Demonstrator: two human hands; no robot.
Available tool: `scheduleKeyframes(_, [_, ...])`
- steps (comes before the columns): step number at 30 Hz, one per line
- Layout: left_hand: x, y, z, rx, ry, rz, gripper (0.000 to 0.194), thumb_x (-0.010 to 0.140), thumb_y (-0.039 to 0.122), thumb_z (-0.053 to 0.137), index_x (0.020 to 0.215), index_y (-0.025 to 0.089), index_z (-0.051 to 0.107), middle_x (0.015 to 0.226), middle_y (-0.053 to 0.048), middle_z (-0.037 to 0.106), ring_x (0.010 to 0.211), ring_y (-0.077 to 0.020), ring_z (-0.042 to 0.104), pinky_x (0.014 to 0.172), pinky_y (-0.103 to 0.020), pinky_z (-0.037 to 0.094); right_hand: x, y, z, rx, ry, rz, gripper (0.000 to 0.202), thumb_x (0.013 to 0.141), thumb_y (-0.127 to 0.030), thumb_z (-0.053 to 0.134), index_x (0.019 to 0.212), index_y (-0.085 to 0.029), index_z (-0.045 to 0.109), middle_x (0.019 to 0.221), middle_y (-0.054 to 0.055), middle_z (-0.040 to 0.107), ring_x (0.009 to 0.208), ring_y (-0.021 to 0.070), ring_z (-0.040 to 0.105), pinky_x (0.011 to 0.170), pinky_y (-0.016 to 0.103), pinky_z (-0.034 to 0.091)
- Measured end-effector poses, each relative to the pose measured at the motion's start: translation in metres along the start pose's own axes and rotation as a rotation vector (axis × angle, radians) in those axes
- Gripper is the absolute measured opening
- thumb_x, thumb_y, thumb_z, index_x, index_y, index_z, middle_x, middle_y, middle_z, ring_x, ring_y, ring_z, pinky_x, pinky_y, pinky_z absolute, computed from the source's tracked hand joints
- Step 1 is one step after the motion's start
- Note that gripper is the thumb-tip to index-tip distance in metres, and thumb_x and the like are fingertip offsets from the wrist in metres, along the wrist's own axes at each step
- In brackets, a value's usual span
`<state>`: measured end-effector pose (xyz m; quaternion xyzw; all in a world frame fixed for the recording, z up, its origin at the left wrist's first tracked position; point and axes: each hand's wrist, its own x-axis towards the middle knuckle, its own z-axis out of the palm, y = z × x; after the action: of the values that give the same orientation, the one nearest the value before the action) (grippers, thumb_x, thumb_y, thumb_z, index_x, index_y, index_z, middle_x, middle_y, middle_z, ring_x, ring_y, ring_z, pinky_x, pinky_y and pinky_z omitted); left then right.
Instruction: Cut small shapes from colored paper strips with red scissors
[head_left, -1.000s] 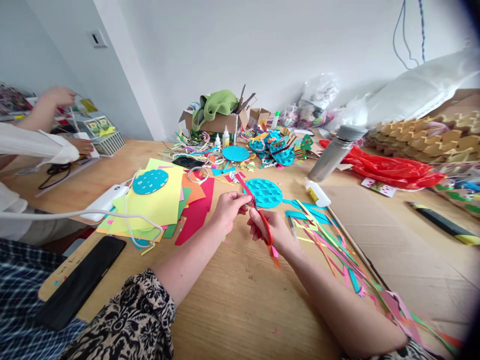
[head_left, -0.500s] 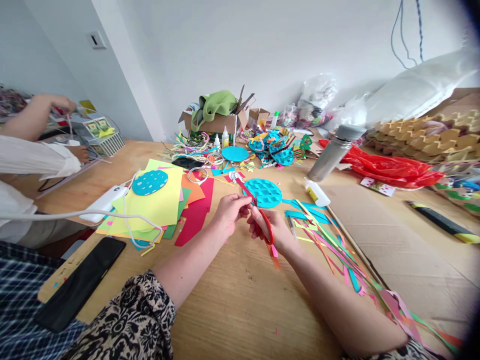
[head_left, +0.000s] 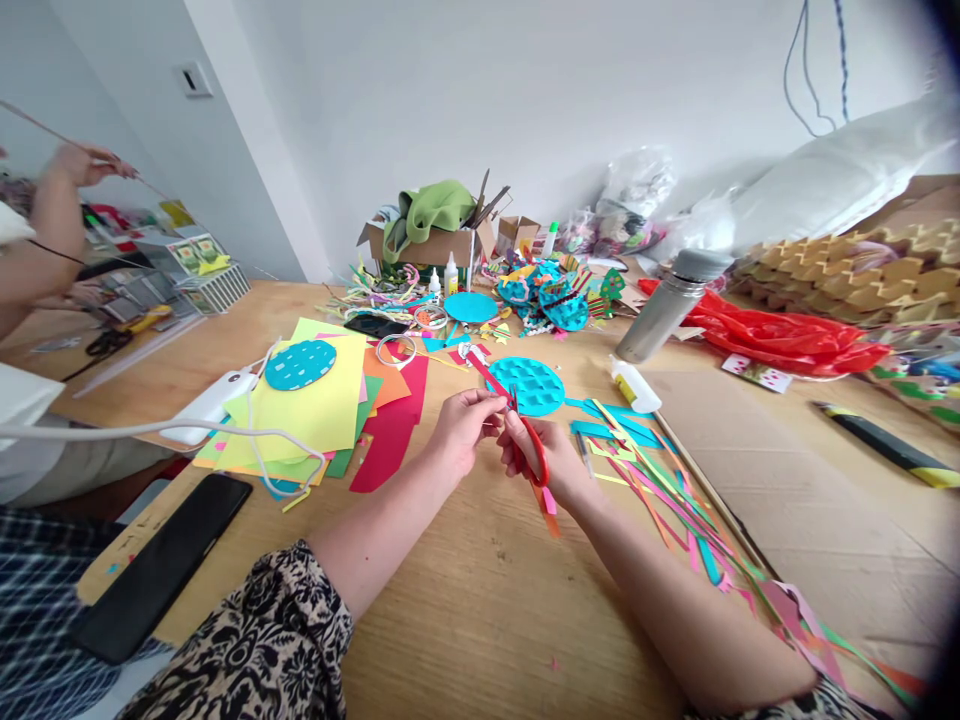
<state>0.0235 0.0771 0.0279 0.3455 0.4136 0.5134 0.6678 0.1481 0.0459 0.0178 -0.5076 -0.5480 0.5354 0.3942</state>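
My right hand (head_left: 536, 450) is closed round the red-handled scissors (head_left: 541, 458), whose blades point up and away near the fingers of my left hand. My left hand (head_left: 471, 420) pinches a narrow red paper strip (head_left: 487, 378) beside the blades. Orange and pink paper ends hang below my right hand. Just beyond both hands lies a blue disc (head_left: 531, 386) with raised shapes. A heap of coloured strips (head_left: 660, 480) is to the right, and stacked coloured sheets (head_left: 315, 400) with a spotted blue disc (head_left: 300, 365) on top are to the left.
A metal bottle (head_left: 660, 315), a glue bottle (head_left: 634, 386), a cardboard sheet (head_left: 787, 480) and a cutter knife (head_left: 885, 442) are at the right. A black phone (head_left: 165, 565) and white cable (head_left: 150, 431) lie left. Another person's hand (head_left: 94, 163) lifts a strand at far left.
The other person's arm at far left has risen, drawing a strand up and uncovering yellow-handled scissors there. My own hands have hardly moved.
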Motion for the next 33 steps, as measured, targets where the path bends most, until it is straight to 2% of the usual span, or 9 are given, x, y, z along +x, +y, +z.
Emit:
scheduleKeyframes(5, [-0.0010, -0.0009, 0.0003, -0.037, -0.041, -0.002, 0.016, 0.058, 0.023, 0.072, 0.066, 0.012, 0.063, 0.058, 0.000, 0.059, 0.051, -0.0085, 0.052, 0.052, -0.023, 0.040, 0.0005, 0.0018, -0.0003, -0.006, -0.002, -0.015, 0.056, 0.076, -0.070, 0.051, 0.067, -0.014, 0.056, 0.049, 0.001, 0.057, 0.039, 0.0106, 0.053, 0.036, 0.019, 0.035])
scheduleKeyframes(16, [-0.0017, -0.0010, 0.0010, -0.045, -0.020, -0.003, 0.016, 0.057, 0.021, 0.073, 0.064, 0.013, 0.062, 0.057, 0.000, 0.059, 0.050, -0.0080, 0.052, 0.050, -0.022, 0.040, 0.0005, 0.0000, 0.0001, -0.013, 0.008, -0.018, 0.054, 0.074, -0.069, 0.054, 0.063, -0.016, 0.053, 0.047, 0.000, 0.056, 0.038, 0.0115, 0.053, 0.038, 0.022, 0.041])
scheduleKeyframes(33, [-0.0011, -0.0009, 0.0005, 0.019, -0.013, -0.009, 0.011, 0.060, 0.019, 0.069, 0.061, 0.013, 0.060, 0.057, -0.001, 0.059, 0.051, -0.0087, 0.052, 0.051, -0.022, 0.039, 0.0007, 0.0013, -0.0005, 0.002, 0.010, 0.007, 0.051, 0.073, -0.066, 0.059, 0.063, -0.015, 0.054, 0.047, -0.001, 0.056, 0.036, 0.0109, 0.053, 0.036, 0.021, 0.041])
